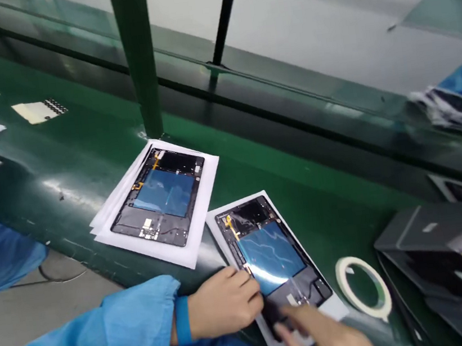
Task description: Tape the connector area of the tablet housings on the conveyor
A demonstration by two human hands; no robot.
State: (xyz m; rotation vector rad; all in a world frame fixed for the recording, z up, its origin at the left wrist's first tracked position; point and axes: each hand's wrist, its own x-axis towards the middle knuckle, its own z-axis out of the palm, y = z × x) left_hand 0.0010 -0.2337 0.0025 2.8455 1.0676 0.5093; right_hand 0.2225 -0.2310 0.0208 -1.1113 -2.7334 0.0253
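Note:
An opened tablet [273, 250] with its inner parts and a blue-filmed battery showing lies on white foam sheets in front of me. My left hand [227, 304], with a blue wrist band, rests at the tablet's lower left edge. Its fingers are curled closed, and what they may hold is hidden. Beside it, over the near end of the tablet, is my right hand [327, 336], smeared by motion. A dark blurred thing [271, 318] lies between the two hands; its kind cannot be made out. Another opened tablet [165, 193] lies on stacked foam sheets to the left.
A roll of cream tape [363, 289] lies right of the tablet, beside a grey machine [437, 248] with a lit display. A green post [137, 60] rises behind the bench [95, 145]. A sticker sheet [39, 110] and another person's sleeve [2, 243] are at left.

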